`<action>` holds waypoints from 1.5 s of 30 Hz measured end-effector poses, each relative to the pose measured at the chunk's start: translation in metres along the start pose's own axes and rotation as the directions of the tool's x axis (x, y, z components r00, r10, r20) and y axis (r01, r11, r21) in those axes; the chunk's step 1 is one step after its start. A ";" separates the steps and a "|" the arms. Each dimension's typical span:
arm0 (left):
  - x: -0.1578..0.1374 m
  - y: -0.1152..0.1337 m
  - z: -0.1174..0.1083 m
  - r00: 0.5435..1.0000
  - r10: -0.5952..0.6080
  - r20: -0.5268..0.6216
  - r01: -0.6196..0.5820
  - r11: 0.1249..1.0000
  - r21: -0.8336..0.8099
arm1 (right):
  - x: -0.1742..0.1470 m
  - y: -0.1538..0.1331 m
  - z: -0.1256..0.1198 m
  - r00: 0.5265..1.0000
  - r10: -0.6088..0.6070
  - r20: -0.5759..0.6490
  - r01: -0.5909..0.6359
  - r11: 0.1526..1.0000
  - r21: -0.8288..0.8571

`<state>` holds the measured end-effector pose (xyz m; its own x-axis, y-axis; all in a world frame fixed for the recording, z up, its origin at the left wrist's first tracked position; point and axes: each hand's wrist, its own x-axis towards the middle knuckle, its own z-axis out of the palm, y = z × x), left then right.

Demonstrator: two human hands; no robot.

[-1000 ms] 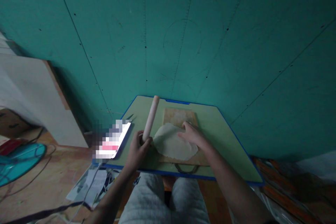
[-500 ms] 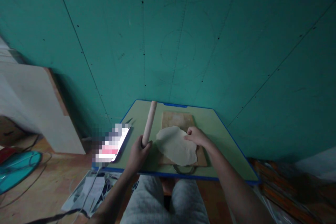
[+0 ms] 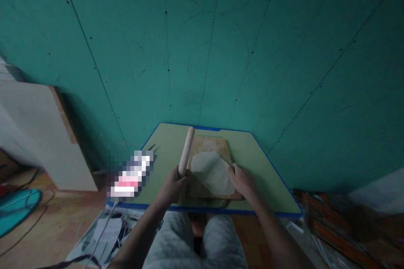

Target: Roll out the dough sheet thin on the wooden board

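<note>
My left hand (image 3: pixel 173 183) is wrapped round the lower end of a wooden rolling pin (image 3: pixel 187 151), which points up and away over the table. A thin, pale sheet of rolled dough (image 3: pixel 211 171) with an uneven edge lies on a wooden cutting board (image 3: pixel 210 142). My right hand (image 3: pixel 242 179) is at the dough's right edge, thumb on top, pinching the rim. Its other fingers are partly hidden behind the thumb and the board's side.
The small table (image 3: pixel 261 189) has a light green top and a blue rim. A lit, pixelated screen (image 3: pixel 129 178) stands at its left, with a cable (image 3: pixel 109 218) hanging down. Behind rises a green wall (image 3: pixel 202 50). A pale panel (image 3: pixel 47 134) leans at left.
My right hand has moved from above the dough down to its right edge, and the dough now lies flatter on the board. The rolling pin has shifted slightly right, nearer the board.
</note>
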<state>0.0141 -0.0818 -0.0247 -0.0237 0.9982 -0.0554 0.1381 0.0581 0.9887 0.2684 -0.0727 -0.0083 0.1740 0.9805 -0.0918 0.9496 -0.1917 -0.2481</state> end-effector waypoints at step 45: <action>0.048 0.024 0.029 0.890 0.364 0.276 -0.376 0.240 0.895 | 0.047 -0.043 0.005 0.821 -0.562 -0.102 0.544 0.823 -0.163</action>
<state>0.0453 -0.0317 -0.0077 0.3025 0.9134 0.2723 0.9282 -0.3472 0.1335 0.2346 -0.0184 -0.0072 -0.3643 0.9169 0.1628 0.9190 0.3823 -0.0967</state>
